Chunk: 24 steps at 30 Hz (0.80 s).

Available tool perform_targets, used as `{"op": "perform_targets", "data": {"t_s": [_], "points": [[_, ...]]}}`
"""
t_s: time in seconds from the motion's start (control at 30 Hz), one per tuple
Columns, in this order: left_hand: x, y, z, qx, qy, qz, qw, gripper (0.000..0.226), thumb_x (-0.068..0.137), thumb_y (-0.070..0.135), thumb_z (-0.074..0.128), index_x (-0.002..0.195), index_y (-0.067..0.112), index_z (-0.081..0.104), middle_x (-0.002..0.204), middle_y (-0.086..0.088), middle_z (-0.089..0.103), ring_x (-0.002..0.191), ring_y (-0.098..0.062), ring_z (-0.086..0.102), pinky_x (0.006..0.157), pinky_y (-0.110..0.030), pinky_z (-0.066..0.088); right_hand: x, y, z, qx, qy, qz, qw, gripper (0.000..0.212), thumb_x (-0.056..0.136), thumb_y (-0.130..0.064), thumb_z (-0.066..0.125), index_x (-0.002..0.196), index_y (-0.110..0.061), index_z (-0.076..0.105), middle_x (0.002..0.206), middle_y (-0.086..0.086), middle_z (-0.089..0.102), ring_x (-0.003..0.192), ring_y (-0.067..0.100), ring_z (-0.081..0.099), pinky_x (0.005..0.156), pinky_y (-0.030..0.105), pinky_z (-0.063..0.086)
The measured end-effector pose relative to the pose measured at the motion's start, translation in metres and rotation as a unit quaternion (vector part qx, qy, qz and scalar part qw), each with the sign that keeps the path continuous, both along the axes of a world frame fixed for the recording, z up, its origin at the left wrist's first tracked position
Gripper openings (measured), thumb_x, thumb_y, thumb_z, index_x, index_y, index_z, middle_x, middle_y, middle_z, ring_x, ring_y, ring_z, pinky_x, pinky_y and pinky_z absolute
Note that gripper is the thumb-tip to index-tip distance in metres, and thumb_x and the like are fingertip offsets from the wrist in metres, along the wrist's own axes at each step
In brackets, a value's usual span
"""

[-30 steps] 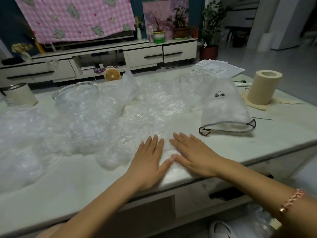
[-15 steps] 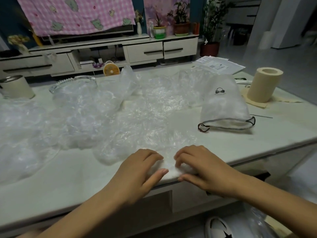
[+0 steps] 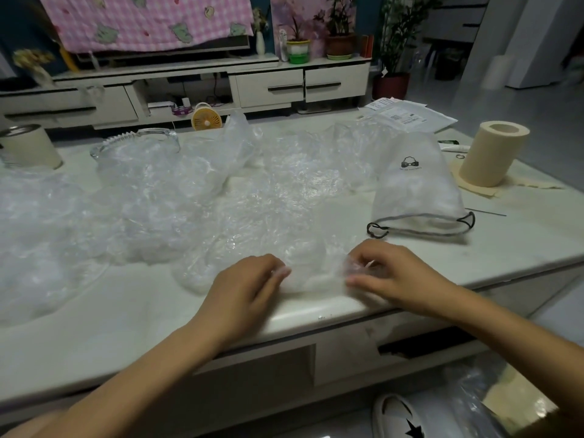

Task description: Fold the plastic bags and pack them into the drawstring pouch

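Observation:
A clear plastic bag (image 3: 311,263) lies crumpled at the table's front edge. My left hand (image 3: 245,287) grips its left part with curled fingers. My right hand (image 3: 387,273) pinches its right part, fingers bent over the film. Several more clear plastic bags (image 3: 177,197) are spread over the middle and left of the table. The white drawstring pouch (image 3: 417,188) with a black cord lies on its side to the right, its mouth toward me, a short way beyond my right hand.
A cream paper roll (image 3: 491,153) stands at the right, papers (image 3: 407,116) lie behind the pouch. A glass dish (image 3: 136,143) and a tin can (image 3: 30,147) sit at the back left. The table's front edge (image 3: 316,311) runs just under my hands.
My hands went from lying flat and side by side on the bag to curling and gripping it; they have drawn back toward the table edge and moved apart.

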<state>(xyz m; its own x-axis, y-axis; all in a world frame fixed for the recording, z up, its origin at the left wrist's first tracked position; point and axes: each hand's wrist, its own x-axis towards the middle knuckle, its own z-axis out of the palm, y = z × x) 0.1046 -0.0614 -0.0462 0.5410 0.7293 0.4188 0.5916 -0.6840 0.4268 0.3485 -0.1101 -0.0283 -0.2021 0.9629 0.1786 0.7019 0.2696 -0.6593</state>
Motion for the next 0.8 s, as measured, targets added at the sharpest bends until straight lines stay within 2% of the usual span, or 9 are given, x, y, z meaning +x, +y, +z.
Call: {"op": "perform_targets", "data": {"t_s": [0.03, 0.1, 0.2, 0.3, 0.37, 0.53, 0.67, 0.73, 0.8], "points": [[0.002, 0.001, 0.001, -0.010, 0.001, 0.011, 1.000, 0.039, 0.090, 0.052, 0.034, 0.086, 0.023, 0.059, 0.065, 0.014, 0.054, 0.063, -0.001, 0.049, 0.057, -0.022, 0.038, 0.002, 0.002, 0.001, -0.007, 0.030, -0.025, 0.999, 0.013, 0.085, -0.021, 0.068, 0.076, -0.025, 0.060, 0.077, -0.008, 0.059, 0.072, 0.003, 0.053, 0.067, 0.016, 0.040], [0.008, 0.001, 0.002, -0.032, 0.010, 0.030, 0.999, 0.030, 0.095, 0.048, 0.040, 0.080, 0.026, 0.053, 0.059, 0.008, 0.054, 0.057, -0.006, 0.050, 0.055, -0.026, 0.036, 0.006, 0.009, 0.000, -0.024, 0.047, -0.075, 0.996, 0.027, 0.090, -0.024, 0.060, 0.064, -0.017, 0.058, 0.062, -0.007, 0.051, 0.056, 0.003, 0.043, 0.057, 0.021, 0.033], [0.019, 0.004, 0.003, -0.056, 0.042, 0.092, 0.993, 0.025, 0.097, 0.042, 0.039, 0.079, 0.027, 0.048, 0.053, 0.006, 0.047, 0.053, -0.009, 0.045, 0.054, -0.028, 0.031, 0.002, 0.016, -0.001, -0.011, 0.011, -0.134, 0.991, 0.036, 0.095, -0.025, 0.053, 0.061, -0.013, 0.048, 0.056, -0.006, 0.044, 0.053, 0.007, 0.040, 0.053, 0.022, 0.029], [0.029, 0.008, 0.003, -0.067, 0.055, 0.158, 0.984, 0.025, 0.098, 0.042, 0.038, 0.102, 0.021, 0.050, 0.057, 0.007, 0.049, 0.061, -0.016, 0.051, 0.060, -0.031, 0.037, -0.012, 0.021, -0.006, 0.010, -0.068, -0.192, 0.979, 0.033, 0.098, -0.031, 0.044, 0.073, -0.011, 0.049, 0.071, 0.003, 0.055, 0.072, 0.024, 0.052, 0.062, 0.034, 0.033], [0.033, 0.010, 0.004, -0.063, 0.079, 0.183, 0.978, 0.026, 0.099, 0.042, 0.037, 0.110, 0.019, 0.044, 0.067, 0.005, 0.054, 0.069, -0.022, 0.055, 0.064, -0.033, 0.040, -0.019, 0.022, -0.007, 0.007, -0.150, -0.224, 0.963, 0.030, 0.099, -0.037, 0.038, 0.084, -0.014, 0.049, 0.085, 0.005, 0.060, 0.086, 0.030, 0.055, 0.063, 0.034, 0.032], [0.037, 0.015, 0.007, -0.018, 0.182, 0.224, 0.957, 0.036, 0.100, 0.044, 0.032, 0.093, 0.013, 0.049, 0.081, 0.002, 0.044, 0.076, -0.024, 0.054, 0.062, -0.030, 0.034, -0.009, 0.022, -0.008, 0.017, -0.232, -0.274, 0.933, 0.027, 0.098, -0.041, 0.039, 0.094, -0.016, 0.045, 0.098, 0.005, 0.061, 0.093, 0.029, 0.058, 0.065, 0.033, 0.032], [0.034, 0.013, -0.001, 0.050, 0.090, 0.171, 0.980, 0.035, 0.095, 0.034, 0.051, 0.072, 0.008, 0.055, 0.077, -0.003, 0.046, 0.070, -0.023, 0.046, 0.056, -0.032, 0.034, 0.004, 0.018, -0.006, 0.046, -0.349, -0.251, 0.902, 0.022, 0.099, -0.021, 0.040, 0.118, -0.014, 0.048, 0.116, 0.007, 0.053, 0.104, 0.029, 0.055, 0.065, 0.033, 0.032], [0.033, 0.009, 0.000, 0.025, -0.003, 0.139, 0.990, 0.037, 0.093, 0.036, 0.053, 0.066, 0.011, 0.049, 0.064, 0.000, 0.046, 0.060, -0.018, 0.042, 0.053, -0.031, 0.032, 0.008, 0.017, -0.001, 0.083, -0.272, -0.202, 0.937, 0.023, 0.094, -0.010, 0.046, 0.116, -0.012, 0.053, 0.110, 0.007, 0.055, 0.102, 0.027, 0.054, 0.071, 0.034, 0.038], [0.033, 0.005, 0.008, -0.064, -0.124, 0.096, 0.985, 0.040, 0.090, 0.043, 0.051, 0.065, 0.011, 0.046, 0.054, 0.001, 0.046, 0.050, -0.012, 0.040, 0.051, -0.030, 0.035, 0.007, 0.017, 0.011, 0.095, -0.074, -0.151, 0.981, 0.020, 0.092, -0.010, 0.054, 0.111, -0.015, 0.058, 0.103, 0.001, 0.061, 0.096, 0.017, 0.057, 0.077, 0.024, 0.042]]}}
